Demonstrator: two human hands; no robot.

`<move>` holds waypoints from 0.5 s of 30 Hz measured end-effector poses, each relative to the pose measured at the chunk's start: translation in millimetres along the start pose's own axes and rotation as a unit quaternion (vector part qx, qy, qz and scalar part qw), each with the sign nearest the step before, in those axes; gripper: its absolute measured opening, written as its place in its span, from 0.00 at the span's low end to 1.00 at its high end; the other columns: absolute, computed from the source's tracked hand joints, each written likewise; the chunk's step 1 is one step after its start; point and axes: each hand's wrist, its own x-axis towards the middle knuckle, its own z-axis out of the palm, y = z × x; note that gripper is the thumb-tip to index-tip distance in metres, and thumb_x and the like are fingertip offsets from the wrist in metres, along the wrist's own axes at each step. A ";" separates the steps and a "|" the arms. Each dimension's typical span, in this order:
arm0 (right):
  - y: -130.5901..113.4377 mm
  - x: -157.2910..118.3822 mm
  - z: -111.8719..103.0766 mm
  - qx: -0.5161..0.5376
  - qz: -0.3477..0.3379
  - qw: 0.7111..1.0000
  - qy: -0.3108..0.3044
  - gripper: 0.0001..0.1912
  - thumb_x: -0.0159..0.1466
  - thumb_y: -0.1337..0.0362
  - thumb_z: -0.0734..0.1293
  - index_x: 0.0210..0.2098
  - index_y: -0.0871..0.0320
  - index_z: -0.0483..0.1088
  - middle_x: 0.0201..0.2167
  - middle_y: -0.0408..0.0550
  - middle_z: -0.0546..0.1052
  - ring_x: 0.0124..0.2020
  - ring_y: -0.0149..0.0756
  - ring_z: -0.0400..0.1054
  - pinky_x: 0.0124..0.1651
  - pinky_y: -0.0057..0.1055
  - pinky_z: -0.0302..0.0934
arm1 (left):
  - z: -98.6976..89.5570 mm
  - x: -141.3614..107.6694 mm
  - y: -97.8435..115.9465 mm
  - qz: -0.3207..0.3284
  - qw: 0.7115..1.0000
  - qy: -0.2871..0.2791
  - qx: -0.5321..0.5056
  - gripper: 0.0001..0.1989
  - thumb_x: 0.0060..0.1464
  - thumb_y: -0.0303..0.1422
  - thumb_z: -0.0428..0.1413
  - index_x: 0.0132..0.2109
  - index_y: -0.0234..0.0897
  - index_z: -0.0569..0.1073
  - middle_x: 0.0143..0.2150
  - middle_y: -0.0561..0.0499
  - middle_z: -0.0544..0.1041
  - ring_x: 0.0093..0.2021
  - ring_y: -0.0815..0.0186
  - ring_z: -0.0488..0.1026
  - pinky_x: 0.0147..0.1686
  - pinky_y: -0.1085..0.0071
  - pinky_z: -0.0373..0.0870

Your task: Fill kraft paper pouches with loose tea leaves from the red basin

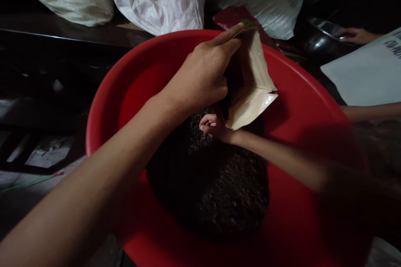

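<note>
My left hand (203,71) reaches in from the lower left over a large red tub (300,150). Its fingers are closed on the upper edge of a cream-coloured bag (253,66), whose opening tilts down into the tub. A heap of dark, dry, loose material (232,192) covers part of the tub's floor; its exact kind cannot be made out. Another person's hand (216,127), half curled, comes from the right just below the bag, over the heap. My right hand is out of view.
White sacks (163,4) stand behind the tub on a dark ledge (72,31). A dark red packet (230,16) lies at the far rim. At the right, a person's hand (357,35) touches a metal bowl (319,39) near a white printed cloth (369,71).
</note>
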 end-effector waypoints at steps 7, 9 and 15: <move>-83.0 -27.0 -0.9 0.160 0.096 0.977 -0.107 0.09 0.66 0.57 0.70 0.37 0.56 0.71 0.26 0.42 0.74 0.25 0.29 0.65 0.25 0.28 0.58 | -0.6 -0.8 -4.1 0.016 0.999 0.019 0.020 0.30 0.44 0.21 0.50 0.56 0.38 0.77 0.74 0.47 0.67 0.74 0.43 0.64 0.69 0.50 0.69; -101.8 -35.4 0.2 0.181 0.086 0.971 -0.128 0.10 0.67 0.56 0.70 0.38 0.56 0.72 0.27 0.42 0.75 0.25 0.29 0.66 0.25 0.27 0.59 | 0.9 -1.0 -5.3 0.022 0.999 0.018 0.030 0.31 0.44 0.20 0.49 0.57 0.33 0.76 0.75 0.43 0.64 0.75 0.48 0.62 0.71 0.55 0.67; -98.4 -45.2 -1.9 -0.047 0.018 0.997 -0.055 0.09 0.71 0.57 0.66 0.43 0.54 0.75 0.34 0.45 0.79 0.33 0.34 0.71 0.35 0.31 0.62 | 5.8 2.8 -18.3 0.037 0.999 0.018 -0.021 0.25 0.46 0.23 0.50 0.52 0.40 0.75 0.75 0.48 0.65 0.75 0.49 0.60 0.70 0.50 0.64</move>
